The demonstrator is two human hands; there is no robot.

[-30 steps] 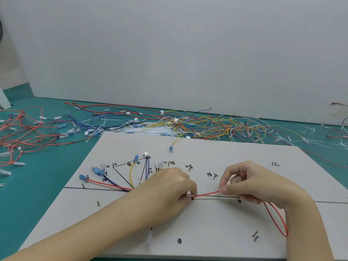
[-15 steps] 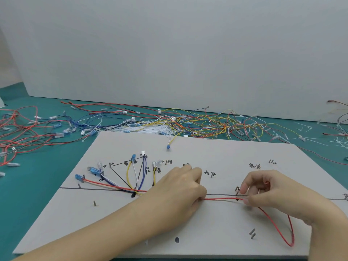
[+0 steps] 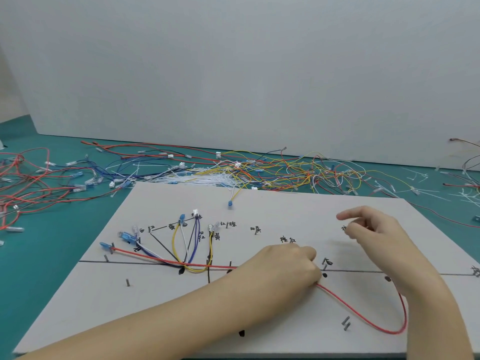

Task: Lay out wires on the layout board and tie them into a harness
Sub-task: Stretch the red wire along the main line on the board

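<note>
The grey layout board [image 3: 285, 203] lies in front of me with drawn lines, labels and metal pins. A red wire [image 3: 363, 314] starts at a blue terminal [image 3: 105, 246] on the left and runs along the main line. My left hand [image 3: 283, 268] grips it, fingers curled, knuckles on the board. Past that hand the wire loops toward the near right corner and disappears behind my right wrist. My right hand [image 3: 374, 229] hovers above the board, blurred, fingers loosely curled; whether it holds the wire's end is hidden. Several yellow, blue, white and black wires [image 3: 181, 245] fan out on the left.
Loose wires of many colours [image 3: 259, 170] and white cable ties [image 3: 197, 178] are piled on the teal table behind the board. More red wires [image 3: 26, 183] lie at the left. A yellow-white wire with a blue terminal [image 3: 230, 203] rests on the board's far edge. A grey wall [image 3: 233, 74] stands behind.
My left hand slid right along the main line with the red wire. My right hand released its pinch on the line and rose up and back; the wire's loop now sags toward the near right corner.
</note>
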